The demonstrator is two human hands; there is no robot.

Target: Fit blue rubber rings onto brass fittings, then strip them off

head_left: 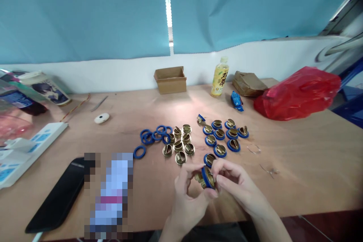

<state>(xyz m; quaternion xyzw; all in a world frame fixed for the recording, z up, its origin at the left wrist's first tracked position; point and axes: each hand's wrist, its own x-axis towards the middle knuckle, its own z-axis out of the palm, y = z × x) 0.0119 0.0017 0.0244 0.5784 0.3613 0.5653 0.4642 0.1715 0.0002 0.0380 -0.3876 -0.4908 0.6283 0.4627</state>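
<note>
At the table's (153, 200) near side, your left hand (190, 196) is gripping the blue-ringed brass piece (209, 178). Your right hand (236, 185) is touching its face; whether it is gripping something, I cannot tell. You should be keeping the rim steady.

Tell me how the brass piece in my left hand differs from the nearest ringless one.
The held piece wears a blue ring; the ringless piece shows none. The held piece is tipped on edge in your left hand; the ringless piece lies on the table. Both are brass-coloured.
</note>
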